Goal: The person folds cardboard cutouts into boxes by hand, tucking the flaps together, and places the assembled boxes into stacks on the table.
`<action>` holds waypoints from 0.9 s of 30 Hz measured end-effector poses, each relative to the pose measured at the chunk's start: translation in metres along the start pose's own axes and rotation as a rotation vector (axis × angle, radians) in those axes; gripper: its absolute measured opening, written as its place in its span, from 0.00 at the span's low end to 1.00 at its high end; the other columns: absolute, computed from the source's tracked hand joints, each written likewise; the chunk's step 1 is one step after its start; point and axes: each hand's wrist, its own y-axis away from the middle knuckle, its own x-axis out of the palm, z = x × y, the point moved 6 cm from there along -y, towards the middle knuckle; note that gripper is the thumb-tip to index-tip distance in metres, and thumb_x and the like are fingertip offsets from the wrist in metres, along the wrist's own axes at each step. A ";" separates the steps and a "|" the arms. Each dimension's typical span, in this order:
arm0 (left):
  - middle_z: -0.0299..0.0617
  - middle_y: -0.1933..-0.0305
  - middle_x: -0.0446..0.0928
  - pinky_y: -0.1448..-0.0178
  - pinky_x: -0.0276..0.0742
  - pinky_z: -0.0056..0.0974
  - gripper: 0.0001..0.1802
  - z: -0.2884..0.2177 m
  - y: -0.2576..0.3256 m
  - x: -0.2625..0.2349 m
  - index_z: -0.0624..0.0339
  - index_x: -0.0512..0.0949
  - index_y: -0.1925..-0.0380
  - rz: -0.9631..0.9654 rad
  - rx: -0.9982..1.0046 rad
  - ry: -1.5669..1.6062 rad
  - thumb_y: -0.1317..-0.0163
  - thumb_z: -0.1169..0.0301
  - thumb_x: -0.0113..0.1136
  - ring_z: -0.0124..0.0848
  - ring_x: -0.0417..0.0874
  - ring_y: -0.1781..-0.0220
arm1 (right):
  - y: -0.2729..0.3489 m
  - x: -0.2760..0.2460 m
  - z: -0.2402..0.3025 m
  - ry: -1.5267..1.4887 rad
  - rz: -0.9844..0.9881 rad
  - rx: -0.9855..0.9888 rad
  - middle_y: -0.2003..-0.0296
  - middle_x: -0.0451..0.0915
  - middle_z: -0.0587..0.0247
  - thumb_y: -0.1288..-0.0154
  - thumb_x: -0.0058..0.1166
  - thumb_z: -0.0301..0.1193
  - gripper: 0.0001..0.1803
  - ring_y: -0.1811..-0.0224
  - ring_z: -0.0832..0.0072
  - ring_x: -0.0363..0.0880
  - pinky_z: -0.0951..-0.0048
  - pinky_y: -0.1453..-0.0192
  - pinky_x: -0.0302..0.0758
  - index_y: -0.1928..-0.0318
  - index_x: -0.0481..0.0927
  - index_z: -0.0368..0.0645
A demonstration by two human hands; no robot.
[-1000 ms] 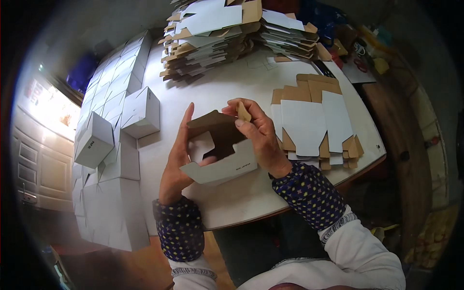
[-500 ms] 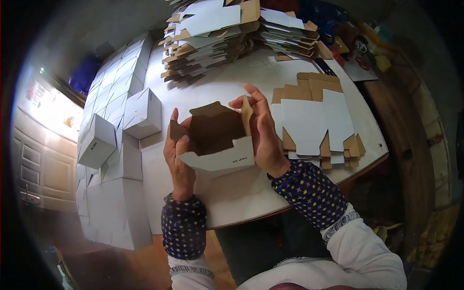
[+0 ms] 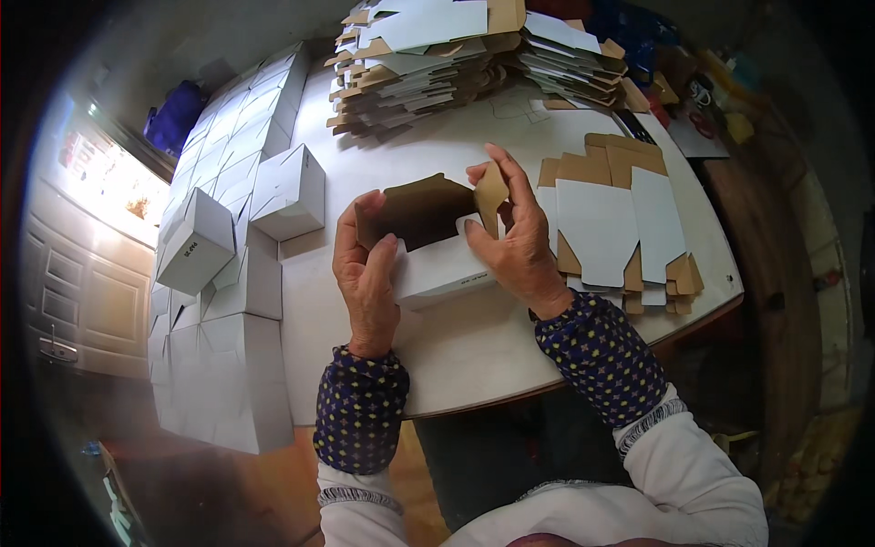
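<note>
Between my hands is a cardboard box (image 3: 447, 270), white outside and brown inside, with its top open toward me. My left hand (image 3: 366, 273) grips its left end, the thumb on the near edge and the fingers behind the left flap. At the right end my right hand (image 3: 519, 242) holds on, its thumb pressing the near corner and its fingers behind the raised brown side flap (image 3: 491, 195). The far flap stands up, and the inside lies in shadow. Flat unfolded box blanks (image 3: 597, 228) lie on the table to the right of my right hand.
Rows of closed white boxes (image 3: 223, 369) line the table's left side, with two loose boxes (image 3: 288, 193) on or against them. A tall stack of flat blanks (image 3: 428, 87) stands at the back. The white table (image 3: 474, 365) has a curved near edge. A dark, thin object (image 3: 633, 128) lies far right.
My right thumb has come down onto the box's near right corner. The near flap now tilts inward and more of the front wall is turned up. The whole view has shifted slightly.
</note>
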 end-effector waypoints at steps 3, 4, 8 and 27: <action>0.46 0.31 0.73 0.25 0.63 0.40 0.22 -0.001 -0.002 0.006 0.62 0.74 0.37 0.049 0.006 0.019 0.27 0.67 0.52 0.36 0.71 0.30 | 0.000 0.002 0.003 0.073 0.027 -0.146 0.39 0.75 0.61 0.40 0.56 0.19 0.38 0.41 0.70 0.75 0.72 0.32 0.71 0.27 0.65 0.45; 0.46 0.31 0.73 0.26 0.63 0.40 0.22 -0.001 -0.003 0.009 0.61 0.74 0.36 0.073 0.010 0.026 0.27 0.67 0.53 0.36 0.72 0.31 | 0.001 0.003 0.004 0.107 0.041 -0.219 0.39 0.76 0.61 0.40 0.56 0.19 0.37 0.41 0.70 0.75 0.71 0.31 0.70 0.29 0.66 0.45; 0.46 0.31 0.73 0.26 0.63 0.39 0.23 -0.007 -0.003 0.012 0.60 0.73 0.35 0.119 -0.010 0.051 0.28 0.69 0.56 0.35 0.72 0.32 | 0.000 0.004 0.002 0.085 0.062 -0.267 0.39 0.76 0.60 0.40 0.56 0.17 0.33 0.41 0.70 0.75 0.69 0.29 0.70 0.32 0.70 0.43; 0.48 0.31 0.72 0.25 0.64 0.39 0.27 0.006 -0.006 0.010 0.58 0.70 0.33 0.087 -0.162 0.135 0.34 0.75 0.57 0.36 0.71 0.30 | -0.002 0.006 -0.016 -0.126 0.057 -0.046 0.42 0.73 0.61 0.45 0.51 0.14 0.30 0.40 0.69 0.73 0.66 0.28 0.68 0.39 0.72 0.41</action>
